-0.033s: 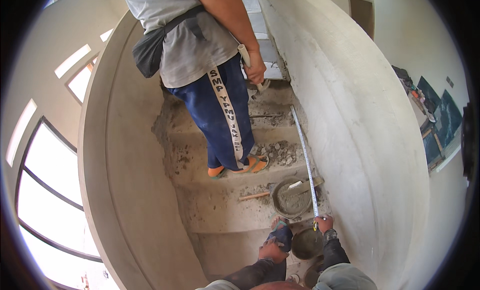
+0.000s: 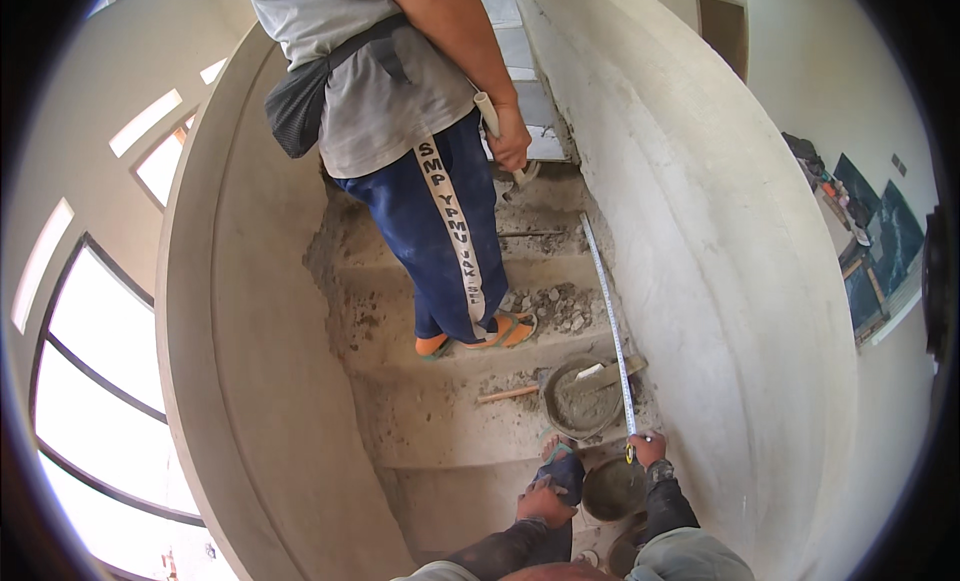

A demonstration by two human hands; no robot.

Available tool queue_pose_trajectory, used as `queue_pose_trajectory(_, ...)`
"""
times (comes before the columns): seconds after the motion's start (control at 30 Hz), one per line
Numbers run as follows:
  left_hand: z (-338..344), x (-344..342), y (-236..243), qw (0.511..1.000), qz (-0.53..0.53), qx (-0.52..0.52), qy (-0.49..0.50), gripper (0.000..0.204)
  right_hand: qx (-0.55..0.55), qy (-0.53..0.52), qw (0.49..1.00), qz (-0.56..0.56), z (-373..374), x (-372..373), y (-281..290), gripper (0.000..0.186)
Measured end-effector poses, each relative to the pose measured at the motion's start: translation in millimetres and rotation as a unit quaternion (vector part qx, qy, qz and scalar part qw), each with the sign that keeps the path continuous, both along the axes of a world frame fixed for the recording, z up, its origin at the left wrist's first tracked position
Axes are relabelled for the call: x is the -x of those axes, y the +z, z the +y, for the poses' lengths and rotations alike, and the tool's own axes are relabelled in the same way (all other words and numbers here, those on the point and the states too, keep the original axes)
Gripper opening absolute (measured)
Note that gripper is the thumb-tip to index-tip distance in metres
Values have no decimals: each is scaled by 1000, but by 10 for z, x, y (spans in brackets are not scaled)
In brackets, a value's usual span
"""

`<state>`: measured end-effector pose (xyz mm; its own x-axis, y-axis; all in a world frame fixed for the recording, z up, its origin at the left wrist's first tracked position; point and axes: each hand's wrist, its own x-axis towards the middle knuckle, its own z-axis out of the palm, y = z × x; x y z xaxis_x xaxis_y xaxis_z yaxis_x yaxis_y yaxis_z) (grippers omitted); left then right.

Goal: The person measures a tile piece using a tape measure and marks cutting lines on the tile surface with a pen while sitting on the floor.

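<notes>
"One measuring tape (image 2: 618,346), thin and whitish: where does it lie?"

"It runs down the right side of the stairs (image 2: 425,421), near the curved wall (image 2: 740,331), across several steps. Our right hand (image 2: 649,446) is closed on its near end, where a small yellow piece (image 2: 630,453) shows; exactly how the fingers wrap it, we cannot make out."

"And our left hand (image 2: 545,504)?"

"It rests on our blue trouser leg (image 2: 567,478), fingers loosely bent. We cannot tell whether it grips the cloth."

"What do we find closest to the tape?"

"A bucket (image 2: 546,399) of grey, mortar-like stuff, with a flat board (image 2: 603,375) laid across it. The tape passes over the board and hides a strip of it; whether they touch, we cannot tell. Left of the bucket lies a wooden handle (image 2: 510,393). Just left of our right wrist is a dark bowl (image 2: 612,491), and nearer us another vessel (image 2: 622,553), partly covered by our arm."

"Farther out?"

"Rubble (image 2: 560,309) lies beside the orange sandals (image 2: 516,331) of a co-worker (image 2: 370,121), whose head the upper edge cuts off. The co-worker holds a pale-handled tool (image 2: 487,111); its lower end is hard for us to make out. At far left, tall windows (image 2: 110,381) glare too white to see through."
</notes>
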<state>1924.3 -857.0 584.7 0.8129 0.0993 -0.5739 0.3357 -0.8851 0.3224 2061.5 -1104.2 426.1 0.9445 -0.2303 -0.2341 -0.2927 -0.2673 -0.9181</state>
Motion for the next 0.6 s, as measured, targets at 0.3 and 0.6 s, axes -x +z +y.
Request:
queue_pose_trajectory(0.3, -71, 17, 72, 1000, 23, -11, 6, 63, 6, 14, 1000, 11, -25, -3, -60, 21)
queue_pose_trajectory(0.6, -129, -288, -36, 1000, -8, -3, 22, 55, -40, 46, 997, 46, -215, -342, -412, 26)
